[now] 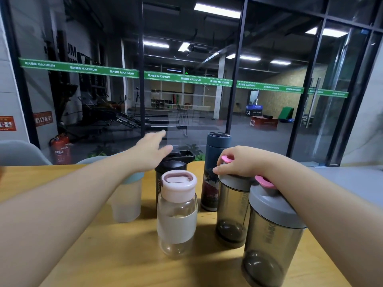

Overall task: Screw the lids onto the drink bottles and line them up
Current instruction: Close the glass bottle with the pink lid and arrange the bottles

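My right grip [238,162] is curled round the grey lid [234,180] of the far smoky bottle [233,212], holding it from the top; my left grip [150,151] is flat and wide, holding nothing, just over the black bottle [170,168] at the back; the grey lid is hard plastic with a pink loop [227,159], so I think the round rim is the best place to hold and turn; the bottle looks empty and light, so it may slide on the tabletop [103,255]; it stands straight up, long way up and down, lid on top; another smoky bottle [271,235] stands near and to the right, touching or just beside it; the glass bottle [177,216] with a pink lid [179,182] stands near the middle and could break; a tall blue bottle [215,162] and a cloudy cup [126,199] stand farther back.
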`<action>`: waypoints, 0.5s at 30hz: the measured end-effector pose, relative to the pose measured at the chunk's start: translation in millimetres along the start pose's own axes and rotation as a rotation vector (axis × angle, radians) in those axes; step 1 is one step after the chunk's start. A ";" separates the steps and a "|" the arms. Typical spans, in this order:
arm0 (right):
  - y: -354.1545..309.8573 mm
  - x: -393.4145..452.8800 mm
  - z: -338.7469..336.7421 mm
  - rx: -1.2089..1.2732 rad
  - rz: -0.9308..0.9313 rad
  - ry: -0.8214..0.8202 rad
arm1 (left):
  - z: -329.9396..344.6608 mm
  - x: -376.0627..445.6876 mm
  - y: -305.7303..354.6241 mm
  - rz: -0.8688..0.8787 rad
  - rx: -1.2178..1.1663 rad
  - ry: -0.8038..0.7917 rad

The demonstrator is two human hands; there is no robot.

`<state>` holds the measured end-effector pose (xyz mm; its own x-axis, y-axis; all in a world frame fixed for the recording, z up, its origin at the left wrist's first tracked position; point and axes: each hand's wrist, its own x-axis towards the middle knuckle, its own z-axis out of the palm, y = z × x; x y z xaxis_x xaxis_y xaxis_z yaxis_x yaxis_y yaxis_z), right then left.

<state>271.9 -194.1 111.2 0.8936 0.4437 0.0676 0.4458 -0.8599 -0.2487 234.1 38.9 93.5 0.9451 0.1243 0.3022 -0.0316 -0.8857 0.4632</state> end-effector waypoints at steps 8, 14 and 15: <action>-1.6 -1.1 -0.5 -0.031 0.000 -0.004 | 9.0 12.0 2.0 0.063 0.194 -0.023; -3.3 -1.6 -0.9 -0.049 0.002 -0.005 | 15.8 14.1 5.0 0.129 0.161 0.045; -3.8 -1.9 -1.0 -0.050 0.001 -0.003 | 16.8 13.4 6.9 0.136 0.170 0.047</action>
<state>268.6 -192.0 113.0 0.8937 0.4440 0.0642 0.4473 -0.8716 -0.2006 252.0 26.9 86.8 0.9194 0.0160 0.3930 -0.0987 -0.9579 0.2697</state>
